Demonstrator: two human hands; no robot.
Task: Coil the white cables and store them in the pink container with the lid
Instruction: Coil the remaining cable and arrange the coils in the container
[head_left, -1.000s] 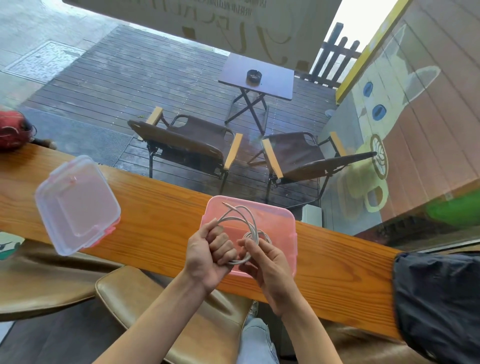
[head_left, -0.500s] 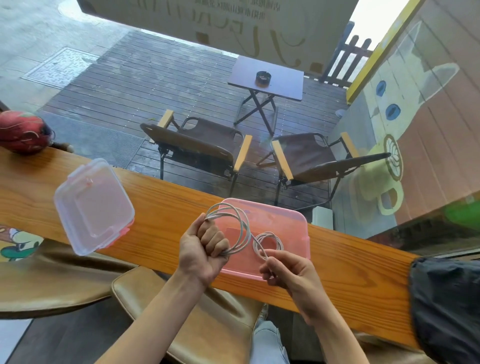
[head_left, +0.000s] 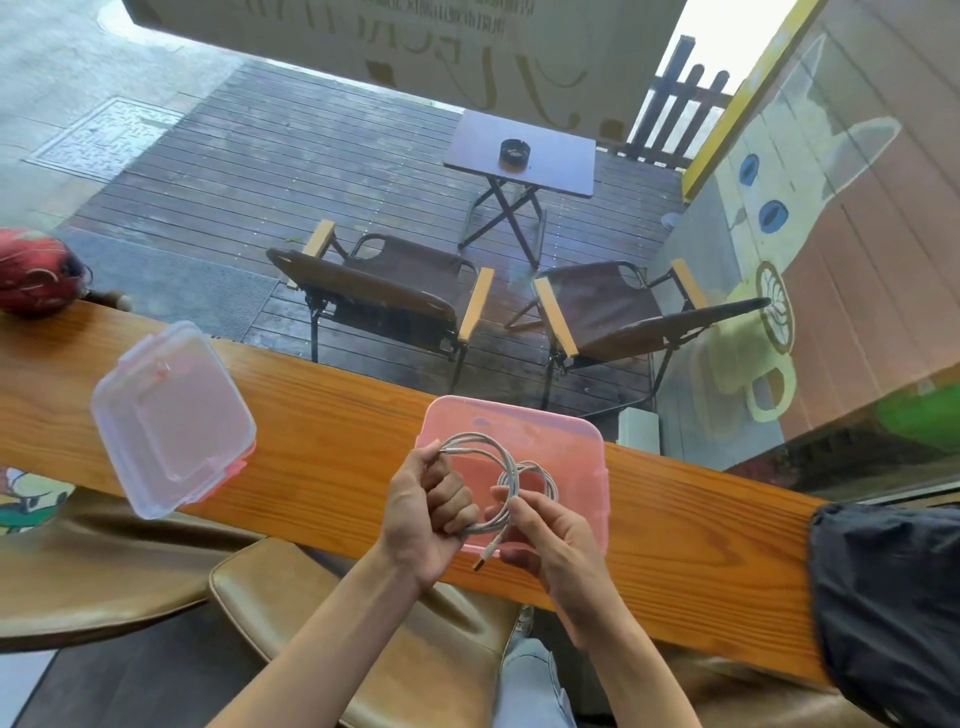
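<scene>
The left hand (head_left: 423, 514) is curled into a fist around one side of a coiled white cable (head_left: 501, 480), the loops rising out of the top of the fist and arching to the right. The right hand (head_left: 553, 540) pinches the same cable between thumb and fingertips (head_left: 506, 496) where the loops cross — the other fingers are loosely bent beneath. A short end of the cable with its plug (head_left: 480, 561) sticks down between the two hands. A smaller loop hangs to the right of the larger one, both held just above the pink container (head_left: 571, 441), which sits open on the wooden counter (head_left: 332, 441) directly behind the hands.

Farther left on the counter, well apart from the container, lies the clear lid (head_left: 171, 415) with pink clasps, tilted at an angle to the counter's edge. At the far left end rests a red helmet (head_left: 34, 270); at the far right a dark cloth bag (head_left: 888, 613) drapes over the counter. Tan padded stools (head_left: 291, 613) stand below the forearms. Beyond the window — two folding chairs (head_left: 395, 291) and a small table (head_left: 524, 150) on wet decking.
</scene>
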